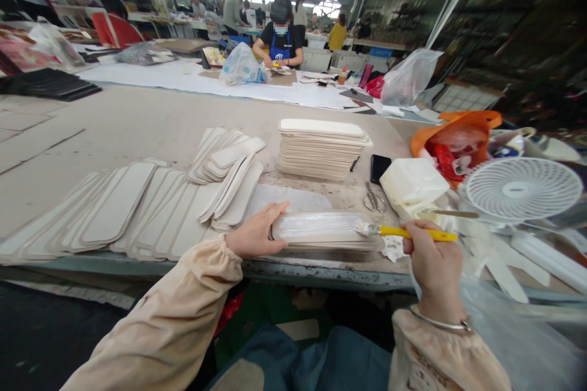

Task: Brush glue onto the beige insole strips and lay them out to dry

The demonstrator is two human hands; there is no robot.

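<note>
A low stack of pale, round-cornered panels lies at the table's front edge. Its top panel has a wet-looking white coat over most of its face. My left hand grips the left end of this panel, thumb at the far edge and fingers at the near one. In my right hand is a paintbrush with a yellow handle, held between closed fingers. White stuff clings to its bristles, which touch the panel's right end.
Overlapping loose panels spread across the left. Behind the work stands a taller panel stack. Scissors, a black phone, a white container, an orange bag and a white fan grille crowd the right. A co-worker sits opposite.
</note>
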